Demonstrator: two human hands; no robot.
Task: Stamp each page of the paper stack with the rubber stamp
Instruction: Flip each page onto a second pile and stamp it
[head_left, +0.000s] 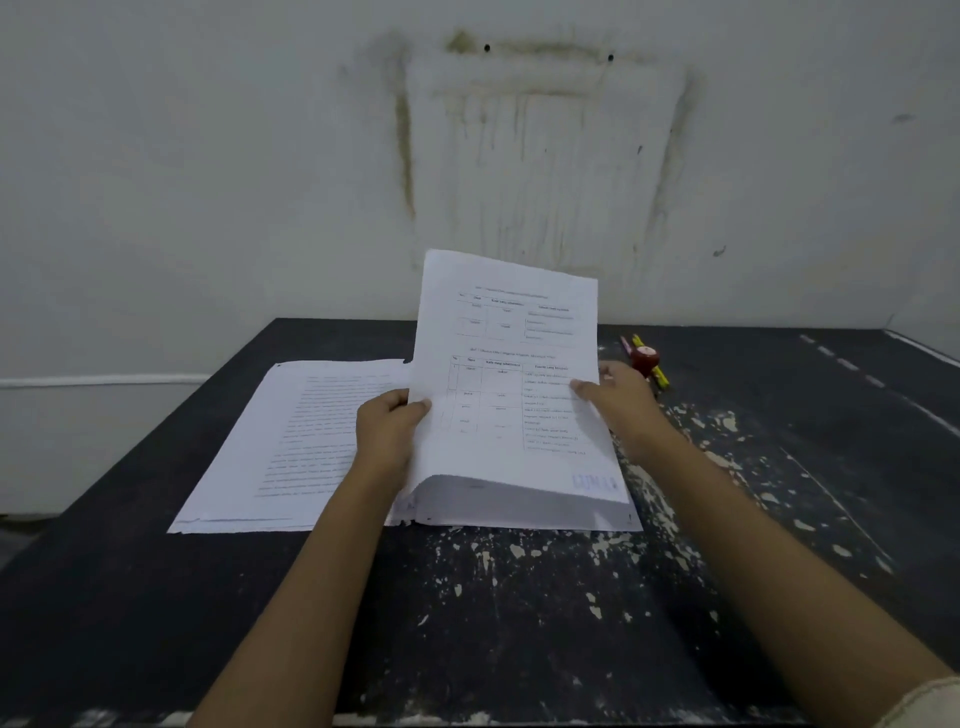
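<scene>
Black table with paper stack, loose sheets, stamp, pens

The print on the lifted page is too blurred to be read — likewise its blue stamp mark. The rubber stamp is partly covered by the right hand; the stack beneath is largely hidden.

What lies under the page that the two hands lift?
Under the lifted page lies the paper stack; only its shaded near strip shows. The rest of its top sheet is covered, hiding any print.
</scene>
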